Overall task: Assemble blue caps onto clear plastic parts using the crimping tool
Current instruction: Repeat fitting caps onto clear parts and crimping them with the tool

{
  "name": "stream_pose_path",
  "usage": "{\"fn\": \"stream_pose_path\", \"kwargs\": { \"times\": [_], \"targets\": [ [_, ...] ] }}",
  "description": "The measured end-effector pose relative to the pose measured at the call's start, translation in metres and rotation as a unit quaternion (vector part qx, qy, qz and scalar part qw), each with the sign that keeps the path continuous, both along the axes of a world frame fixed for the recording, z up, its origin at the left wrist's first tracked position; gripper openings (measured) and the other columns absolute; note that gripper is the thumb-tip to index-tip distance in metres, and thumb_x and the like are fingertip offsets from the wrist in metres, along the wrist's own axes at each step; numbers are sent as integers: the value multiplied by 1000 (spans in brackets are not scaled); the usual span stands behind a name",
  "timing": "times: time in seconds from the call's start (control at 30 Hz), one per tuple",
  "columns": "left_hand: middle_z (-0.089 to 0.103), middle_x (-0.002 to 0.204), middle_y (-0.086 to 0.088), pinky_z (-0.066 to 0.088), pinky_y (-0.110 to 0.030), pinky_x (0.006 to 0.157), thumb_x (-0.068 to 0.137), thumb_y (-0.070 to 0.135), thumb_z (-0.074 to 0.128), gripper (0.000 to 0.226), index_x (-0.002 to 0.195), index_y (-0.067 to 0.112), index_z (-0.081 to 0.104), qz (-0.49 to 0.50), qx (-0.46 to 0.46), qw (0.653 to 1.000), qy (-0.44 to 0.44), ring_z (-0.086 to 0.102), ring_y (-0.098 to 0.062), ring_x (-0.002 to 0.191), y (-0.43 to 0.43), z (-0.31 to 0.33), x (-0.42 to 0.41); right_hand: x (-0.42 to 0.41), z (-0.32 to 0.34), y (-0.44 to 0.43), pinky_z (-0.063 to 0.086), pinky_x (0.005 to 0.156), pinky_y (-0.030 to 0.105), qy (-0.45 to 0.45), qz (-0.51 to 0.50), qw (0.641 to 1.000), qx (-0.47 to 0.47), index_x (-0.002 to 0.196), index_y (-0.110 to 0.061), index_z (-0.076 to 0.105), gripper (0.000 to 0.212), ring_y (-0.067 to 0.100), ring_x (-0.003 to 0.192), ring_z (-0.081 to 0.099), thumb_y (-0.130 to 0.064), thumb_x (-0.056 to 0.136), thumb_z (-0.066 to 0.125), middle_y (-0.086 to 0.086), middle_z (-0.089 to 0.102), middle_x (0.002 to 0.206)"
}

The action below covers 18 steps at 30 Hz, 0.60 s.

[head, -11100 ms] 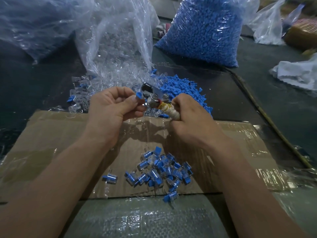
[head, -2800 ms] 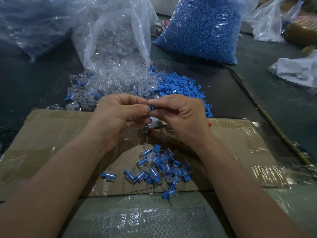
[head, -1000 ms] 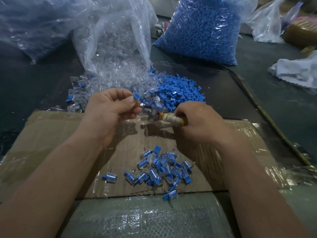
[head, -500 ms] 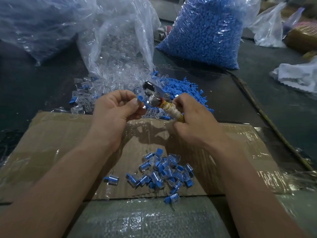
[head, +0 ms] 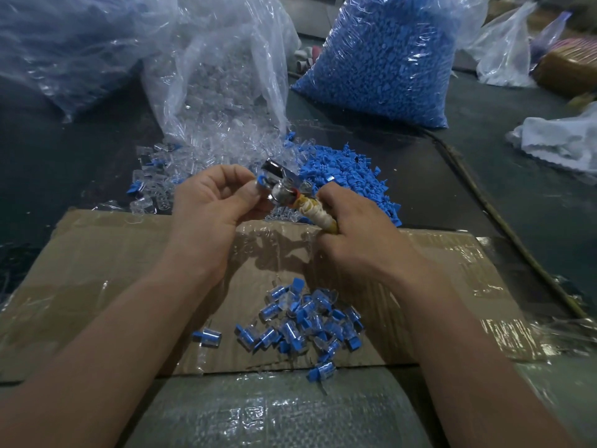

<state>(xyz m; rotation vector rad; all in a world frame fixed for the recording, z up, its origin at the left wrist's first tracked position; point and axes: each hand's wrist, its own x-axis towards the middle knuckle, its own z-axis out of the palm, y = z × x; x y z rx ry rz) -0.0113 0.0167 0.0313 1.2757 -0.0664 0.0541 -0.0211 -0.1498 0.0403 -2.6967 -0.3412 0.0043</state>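
Bright blue on the loose caps [head: 347, 181], same blue filling the clear bag [head: 381, 59]; unassembled parts [head: 223, 143] colourless, transparent; finished pieces [head: 303, 318] clear with blue ends; crimping tool [head: 281, 188] shiny silver head, handle wrapped cream and yellow; cardboard [head: 106, 253] plain brown; counter [head: 517, 176] dark grey-green; cloth [head: 562, 140] white.

The right hand [head: 355, 240] is covering most of the tape-wrapped handle of the metal crimping tool [head: 284, 189]. The left hand [head: 213, 208] is concealing most of the small blue-capped clear part [head: 261, 181].

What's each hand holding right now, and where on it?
Left hand pinches a blue-capped part between thumb and fingers, at the tool's head. Right hand grips the crimping tool by its wrapped handle.
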Motion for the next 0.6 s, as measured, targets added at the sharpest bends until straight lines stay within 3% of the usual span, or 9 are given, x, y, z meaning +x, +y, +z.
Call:
{"fn": "stream_pose_path", "kwargs": {
  "times": [0.17,0.33,0.6],
  "targets": [
    [65,58,5,48,-12,52,83,-4,56,14,79,9,57,32,56,997,-30,62,-3,54,-2,1,-4,0,1,3,26,54,22,-2,1,1000,15,85,-26,38,23,0,65,37,-14,77,56,-15,39,71],
    [62,72,-6,49,-12,56,84,-4,56,14,79,10,57,44,100,993,-39,61,-3,57,-3,0,-5,0,2,2,28,55,27,-12,-5,1000,14,84,-27,38,24,11,66,41,-13,76,57,-13,41,70],
    [65,58,6,50,-13,54,82,-3,58,16,77,12,58,46,81,995,-19,63,-4,55,0,-2,-2,1,-2,4,30,64,27,-25,-13,1000,3,90,-25,43,22,14,75,44,-17,77,58,-11,43,75]
  ]
}}
